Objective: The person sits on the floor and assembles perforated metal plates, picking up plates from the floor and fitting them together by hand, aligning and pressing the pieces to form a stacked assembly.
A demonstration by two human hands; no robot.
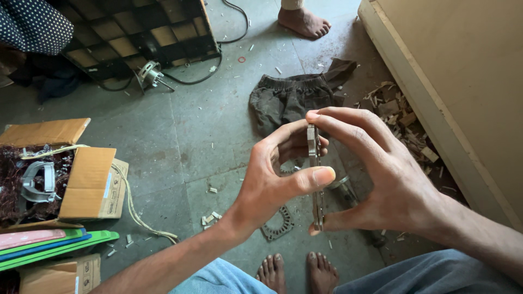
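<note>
While edge-on, metal plate [315, 179] pinched btwn hands [327, 179].

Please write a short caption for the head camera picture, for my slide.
Both hands, left and right, hold a thin metal ring edge-on above a stone floor.

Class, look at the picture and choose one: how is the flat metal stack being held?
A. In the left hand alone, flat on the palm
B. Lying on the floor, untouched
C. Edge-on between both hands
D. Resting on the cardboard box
C: the metal stack stands edge-on to the camera, with the left hand gripping it from one side and the right hand from the other, above the floor.
</note>
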